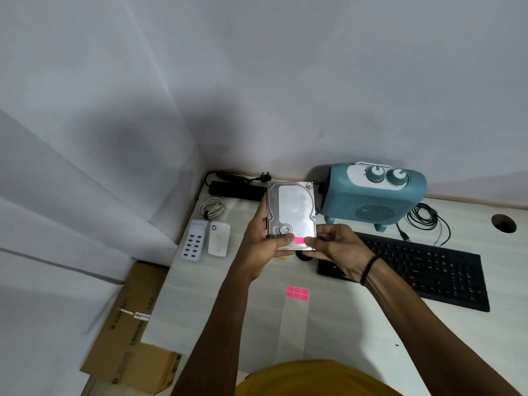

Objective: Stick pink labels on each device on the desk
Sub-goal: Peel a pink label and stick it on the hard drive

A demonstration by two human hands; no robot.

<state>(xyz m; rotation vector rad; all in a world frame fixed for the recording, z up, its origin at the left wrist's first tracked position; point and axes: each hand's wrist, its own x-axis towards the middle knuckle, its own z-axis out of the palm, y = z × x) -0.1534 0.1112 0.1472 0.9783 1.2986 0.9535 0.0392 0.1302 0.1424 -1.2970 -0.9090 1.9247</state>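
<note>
Lying nearest on the desk (357, 332), a backing strip (293, 327) carries the remaining pink labels (297, 293). Above it, the left hand (264, 247) grips a hard drive (291, 214) held off the desk, thumb beside a stuck pink label (299, 240); the right hand (333, 250) pinches the drive's near corner. Farther back sit a keyboard (423, 267), USB charger (194, 242), white adapter (218, 238), blue heater (371, 195) and power strip (237, 190).

Two bare forearms, no sleeves reaching them, extend from the lower edge of the view toward the white desk (200, 310). The right hand (337, 250) has a thin dark band around its wrist, on the side nearest the black keyboard (428, 270). The left hand (265, 244) wears nothing. A mustard-yellow garment covers the torso nearest the desk's front edge.
</note>
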